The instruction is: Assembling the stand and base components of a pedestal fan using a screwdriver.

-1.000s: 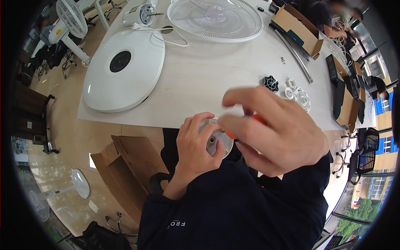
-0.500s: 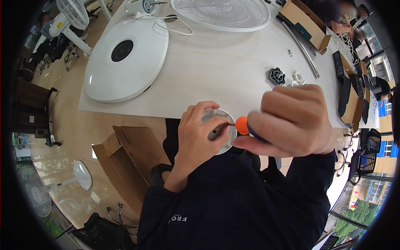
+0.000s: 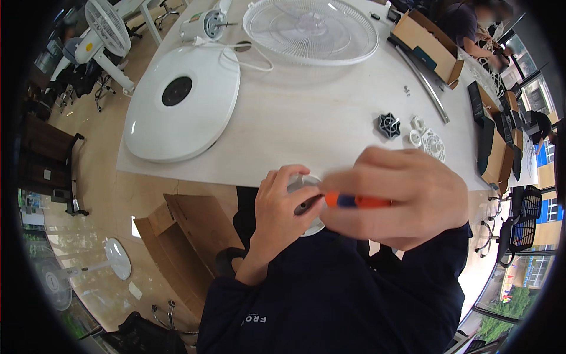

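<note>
My left hand (image 3: 282, 206) is wrapped round a white round plastic housing (image 3: 316, 226) held just off the table's front edge, thumb and fingers curled over its rim. To its right, my right hand (image 3: 407, 194), partly smeared by motion, grips a screwdriver (image 3: 346, 201) by its orange and blue handle. The screwdriver lies roughly level and points left at the housing, by my left thumb. Its tip and whatever it touches are hidden behind my fingers. Beyond my right hand, a dark star-shaped knob (image 3: 389, 125) and white plastic parts (image 3: 433, 144) lie on the table.
On the white table (image 3: 295, 124) lie a round white base (image 3: 206, 127), a fan motor (image 3: 200, 26) with a cable, a clear fan grille (image 3: 265, 35), a metal tube (image 3: 421, 76) and a cardboard box (image 3: 433, 38). An open carton (image 3: 197, 227) stands on the floor. Another person (image 3: 463, 26) works at far right.
My right hand has shifted its fingers on the screwdriver, and more of the handle shows. The table and its things sit slightly lower in the picture. My left hand keeps its hold.
</note>
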